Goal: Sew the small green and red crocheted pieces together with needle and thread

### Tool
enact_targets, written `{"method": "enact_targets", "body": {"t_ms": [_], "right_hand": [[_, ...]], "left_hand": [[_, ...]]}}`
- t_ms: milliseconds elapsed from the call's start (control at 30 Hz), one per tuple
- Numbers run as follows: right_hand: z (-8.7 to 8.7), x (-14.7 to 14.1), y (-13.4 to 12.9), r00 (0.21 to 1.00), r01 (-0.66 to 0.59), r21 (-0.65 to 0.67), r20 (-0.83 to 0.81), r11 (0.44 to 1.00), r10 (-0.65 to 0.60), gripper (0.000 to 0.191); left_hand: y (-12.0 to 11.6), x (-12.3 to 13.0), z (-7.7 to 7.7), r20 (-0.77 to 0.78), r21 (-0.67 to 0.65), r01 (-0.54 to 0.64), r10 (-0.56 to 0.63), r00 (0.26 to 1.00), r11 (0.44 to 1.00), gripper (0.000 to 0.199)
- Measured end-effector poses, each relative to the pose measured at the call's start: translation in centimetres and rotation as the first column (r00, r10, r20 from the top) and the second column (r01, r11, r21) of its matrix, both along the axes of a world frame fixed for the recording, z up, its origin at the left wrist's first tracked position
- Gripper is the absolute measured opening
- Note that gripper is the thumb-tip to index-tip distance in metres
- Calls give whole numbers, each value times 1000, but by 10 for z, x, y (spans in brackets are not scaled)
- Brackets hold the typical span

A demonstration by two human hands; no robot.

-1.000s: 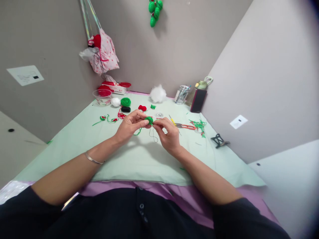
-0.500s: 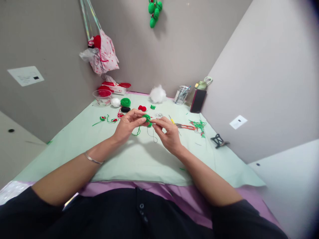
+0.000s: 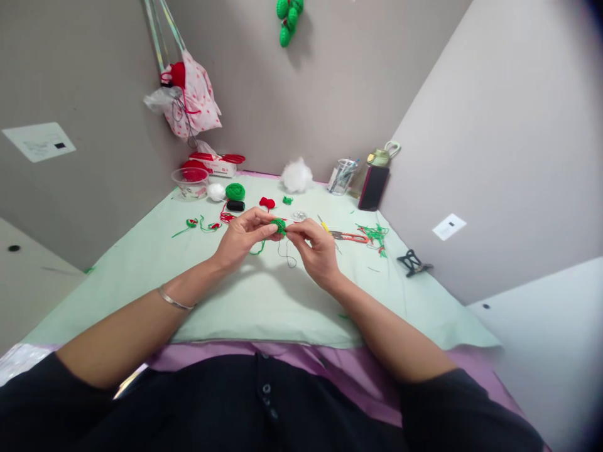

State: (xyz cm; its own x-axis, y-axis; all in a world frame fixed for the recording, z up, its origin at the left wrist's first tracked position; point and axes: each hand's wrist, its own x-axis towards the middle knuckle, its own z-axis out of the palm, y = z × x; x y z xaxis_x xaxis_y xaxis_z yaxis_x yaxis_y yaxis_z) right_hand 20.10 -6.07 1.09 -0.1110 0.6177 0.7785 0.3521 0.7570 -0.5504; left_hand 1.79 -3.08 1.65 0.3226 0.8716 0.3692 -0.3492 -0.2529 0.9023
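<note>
My left hand (image 3: 245,237) pinches a small green crocheted piece (image 3: 279,226) between thumb and fingers above the middle of the table. At the right side of that piece, my right hand (image 3: 315,247) has its thumb and forefinger pressed together; what lies between them is too small to make out. A thin dark thread (image 3: 287,258) hangs in a loop below the piece, and a green yarn tail (image 3: 258,248) trails under the left fingers.
Behind the hands lie a green yarn ball (image 3: 235,191), a black thread spool (image 3: 235,206), and white stuffing (image 3: 296,176). Orange-handled thread snips (image 3: 351,237) and green yarn scraps (image 3: 375,233) are to the right. A clear tub (image 3: 191,184) stands back left, a phone (image 3: 374,188) back right.
The green piece has turned a little in my left fingers, and my right fingertips stay close against its edge. The whole view has shifted slightly.
</note>
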Motion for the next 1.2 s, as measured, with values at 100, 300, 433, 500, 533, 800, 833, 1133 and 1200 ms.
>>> {"method": "enact_targets", "body": {"t_ms": [100, 300, 433, 500, 533, 800, 833, 1133, 1200], "right_hand": [[0, -2, -1, 1000, 11, -73, -23, 997, -13, 11], [2, -3, 2, 993, -43, -298, -117, 954, 8, 20], [1, -3, 7, 975, -155, -418, -210, 895, 70, 21], [1, -2, 8, 967, -185, -440, -239, 879, 84, 22], [0, -2, 9, 964, -199, -447, -251, 872, 92, 22], [0, -3, 10, 960, -242, -490, -244, 838, 135, 18], [0, -3, 9, 962, -240, -485, -238, 841, 137, 18], [8, 0, 1, 975, -218, -479, -151, 850, 165, 17], [9, 1, 0, 973, -227, -491, -155, 841, 172, 18]], "left_hand": [[0, 1, -1, -28, 33, 6, -5, 1000, 999, 29], [0, 1, -2, -41, 68, -23, 26, 999, 997, 30], [0, 2, -1, -32, 62, -39, 41, 999, 997, 32], [1, 3, -2, -24, 52, -44, 45, 999, 998, 33], [2, 3, -3, -21, 47, -46, 47, 999, 998, 33], [5, 2, -6, -52, 37, -36, 38, 998, 999, 34], [6, 2, -6, -53, 37, -32, 34, 998, 999, 33], [9, -2, -9, -66, 28, -28, 30, 997, 999, 32], [10, -2, -10, -65, 20, -27, 29, 997, 999, 33]]}}
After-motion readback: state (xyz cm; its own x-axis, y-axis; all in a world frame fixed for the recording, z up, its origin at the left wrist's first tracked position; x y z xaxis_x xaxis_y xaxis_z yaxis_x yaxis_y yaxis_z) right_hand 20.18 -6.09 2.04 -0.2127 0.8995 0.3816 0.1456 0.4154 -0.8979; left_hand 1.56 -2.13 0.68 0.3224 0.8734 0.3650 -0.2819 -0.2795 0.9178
